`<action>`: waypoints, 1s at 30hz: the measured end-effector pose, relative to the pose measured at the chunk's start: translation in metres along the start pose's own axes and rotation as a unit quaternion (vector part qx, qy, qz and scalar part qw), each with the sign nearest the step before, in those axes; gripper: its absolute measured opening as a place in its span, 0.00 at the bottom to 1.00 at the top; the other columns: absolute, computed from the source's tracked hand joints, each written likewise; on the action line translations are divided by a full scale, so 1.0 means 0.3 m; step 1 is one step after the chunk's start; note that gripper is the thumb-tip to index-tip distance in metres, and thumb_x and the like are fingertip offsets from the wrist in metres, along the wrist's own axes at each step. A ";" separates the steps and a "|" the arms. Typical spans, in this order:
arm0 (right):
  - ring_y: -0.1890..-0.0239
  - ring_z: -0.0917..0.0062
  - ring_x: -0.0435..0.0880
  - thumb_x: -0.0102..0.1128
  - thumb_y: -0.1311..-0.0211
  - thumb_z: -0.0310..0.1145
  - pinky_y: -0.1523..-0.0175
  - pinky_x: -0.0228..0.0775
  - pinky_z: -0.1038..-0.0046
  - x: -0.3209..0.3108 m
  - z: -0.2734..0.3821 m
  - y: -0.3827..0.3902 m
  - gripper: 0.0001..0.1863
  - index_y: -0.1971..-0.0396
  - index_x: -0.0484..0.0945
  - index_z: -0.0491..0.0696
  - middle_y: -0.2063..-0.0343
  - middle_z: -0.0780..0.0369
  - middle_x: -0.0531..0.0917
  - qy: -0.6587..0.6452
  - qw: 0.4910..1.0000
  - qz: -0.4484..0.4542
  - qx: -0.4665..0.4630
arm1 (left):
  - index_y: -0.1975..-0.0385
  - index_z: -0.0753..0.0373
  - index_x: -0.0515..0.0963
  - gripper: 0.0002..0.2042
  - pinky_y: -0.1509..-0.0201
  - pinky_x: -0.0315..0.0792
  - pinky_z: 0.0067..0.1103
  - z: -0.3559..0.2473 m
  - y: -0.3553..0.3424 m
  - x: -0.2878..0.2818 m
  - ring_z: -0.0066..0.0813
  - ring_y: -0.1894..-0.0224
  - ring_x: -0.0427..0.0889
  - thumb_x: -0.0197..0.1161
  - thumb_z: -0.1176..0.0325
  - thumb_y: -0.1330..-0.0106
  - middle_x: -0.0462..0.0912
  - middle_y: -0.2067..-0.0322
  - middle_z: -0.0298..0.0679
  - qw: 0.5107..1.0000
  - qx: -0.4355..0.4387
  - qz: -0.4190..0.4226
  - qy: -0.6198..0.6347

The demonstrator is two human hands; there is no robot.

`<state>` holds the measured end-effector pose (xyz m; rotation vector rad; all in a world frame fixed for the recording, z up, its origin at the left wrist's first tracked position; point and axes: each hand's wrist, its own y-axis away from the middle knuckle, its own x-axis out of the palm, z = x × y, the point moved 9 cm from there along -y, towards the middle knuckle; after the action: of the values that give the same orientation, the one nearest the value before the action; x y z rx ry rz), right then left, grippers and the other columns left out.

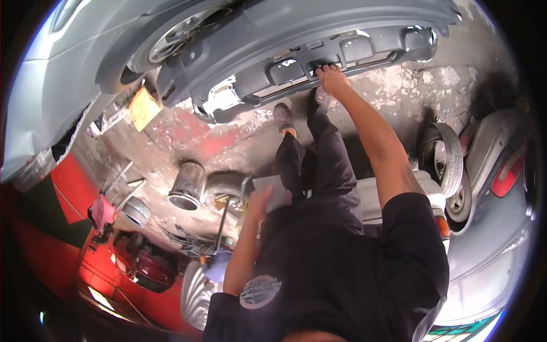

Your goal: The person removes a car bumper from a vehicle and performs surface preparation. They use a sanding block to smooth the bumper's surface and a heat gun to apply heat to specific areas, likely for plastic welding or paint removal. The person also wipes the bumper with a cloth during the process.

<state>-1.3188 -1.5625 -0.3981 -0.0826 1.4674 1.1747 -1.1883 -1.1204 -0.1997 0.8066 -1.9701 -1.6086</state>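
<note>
My right hand (333,80) reaches up the frame to a large dark grey plastic bumper (293,31), fingers curled onto its recessed inner edge near the middle. The bumper lies across the top of the view, with openings and pale patches along its lower side. Lower down, beside my thigh, my left hand (259,196) is blurred, closed on a flat grey square pad or sheet (273,188). My shoes are just below the bumper's edge.
A silver car (68,45) stands at upper left, near yellow cardboard (143,108). A metal bucket (187,185), stools and car parts lie at lower left by red panels. Right are a pale bumper (376,199), tyres (450,159) and a grey car (490,216).
</note>
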 end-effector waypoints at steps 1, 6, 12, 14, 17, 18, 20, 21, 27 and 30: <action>0.44 0.60 0.77 0.52 0.35 0.34 0.35 0.64 0.59 0.003 -0.002 -0.003 0.17 0.47 0.73 0.48 0.52 0.54 0.79 -0.028 0.999 -0.017 0.012 | 0.49 0.72 0.76 0.23 0.50 0.77 0.27 -0.008 -0.026 0.010 0.32 0.56 0.83 0.65 0.57 0.33 0.83 0.55 0.45 1.000 0.001 -0.014 -0.004; 0.49 0.60 0.79 0.49 0.34 0.33 0.44 0.73 0.58 0.023 0.030 -0.029 0.13 0.52 0.74 0.47 0.57 0.55 0.79 0.089 0.994 -0.060 -0.016 | 0.50 0.72 0.78 0.22 0.52 0.76 0.25 -0.084 -0.072 0.089 0.29 0.58 0.84 0.68 0.60 0.35 0.84 0.56 0.42 1.000 0.007 -0.008 0.005; 0.59 0.61 0.84 0.52 0.36 0.36 0.62 0.80 0.48 0.070 0.106 -0.097 0.13 0.57 0.78 0.48 0.62 0.56 0.81 0.178 0.980 -0.033 -0.078 | 0.51 0.72 0.78 0.21 0.52 0.77 0.27 -0.024 -0.065 -0.058 0.30 0.58 0.84 0.68 0.61 0.35 0.84 0.57 0.42 0.999 0.010 -0.047 0.012; 0.57 0.62 0.85 0.54 0.37 0.36 0.60 0.82 0.49 0.082 0.117 -0.096 0.15 0.53 0.79 0.49 0.61 0.55 0.82 0.188 0.976 0.018 -0.109 | 0.50 0.72 0.78 0.21 0.52 0.77 0.27 0.042 -0.056 -0.126 0.30 0.58 0.84 0.67 0.61 0.35 0.84 0.57 0.42 0.997 -0.005 -0.076 -0.007; 0.55 0.64 0.85 0.56 0.39 0.36 0.61 0.83 0.51 0.090 0.144 -0.048 0.14 0.55 0.80 0.49 0.60 0.57 0.83 0.205 0.962 0.070 -0.165 | 0.50 0.72 0.78 0.21 0.51 0.77 0.27 0.091 -0.048 -0.179 0.30 0.58 0.84 0.67 0.60 0.35 0.84 0.56 0.42 0.996 -0.007 -0.091 -0.015; 0.55 0.64 0.85 0.56 0.39 0.36 0.61 0.83 0.53 0.096 0.146 -0.030 0.14 0.56 0.81 0.50 0.60 0.58 0.83 0.179 0.969 0.073 -0.154 | 0.50 0.72 0.78 0.22 0.51 0.77 0.27 0.101 -0.039 -0.185 0.30 0.57 0.83 0.67 0.60 0.35 0.84 0.56 0.42 0.996 -0.005 -0.084 0.009; 0.55 0.65 0.86 0.57 0.40 0.36 0.60 0.83 0.57 0.119 0.160 0.008 0.12 0.58 0.82 0.51 0.61 0.59 0.83 0.125 0.980 0.078 -0.134 | 0.50 0.72 0.78 0.22 0.51 0.77 0.27 0.099 -0.044 -0.183 0.30 0.57 0.83 0.67 0.59 0.35 0.84 0.56 0.42 0.997 0.000 -0.071 0.030; 0.56 0.65 0.85 0.57 0.40 0.35 0.60 0.83 0.59 0.135 0.169 0.027 0.12 0.59 0.82 0.51 0.61 0.59 0.82 0.121 0.981 0.070 -0.132 | 0.50 0.72 0.78 0.22 0.51 0.76 0.27 0.081 -0.044 -0.179 0.30 0.57 0.83 0.67 0.59 0.35 0.84 0.56 0.43 0.997 0.003 -0.068 0.028; 0.59 0.68 0.81 0.57 0.41 0.35 0.57 0.78 0.65 0.174 0.178 0.089 0.11 0.61 0.82 0.48 0.63 0.60 0.79 0.125 0.982 -0.019 -0.140 | 0.52 0.71 0.80 0.21 0.51 0.76 0.26 0.058 -0.074 -0.130 0.29 0.58 0.84 0.67 0.59 0.35 0.85 0.58 0.41 0.999 0.008 -0.036 0.019; 0.58 0.65 0.81 0.56 0.39 0.37 0.53 0.77 0.64 0.137 0.142 0.070 0.13 0.60 0.82 0.47 0.61 0.60 0.79 0.081 0.987 -0.033 -0.137 | 0.53 0.71 0.80 0.20 0.52 0.77 0.26 0.093 -0.089 -0.114 0.28 0.60 0.84 0.67 0.58 0.35 0.85 0.60 0.40 0.999 -0.007 -0.032 -0.018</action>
<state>-1.3144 -1.5008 -0.4090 -0.4202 1.4227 1.3346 -1.1789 -1.0807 -0.2311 0.8492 -1.9749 -1.6834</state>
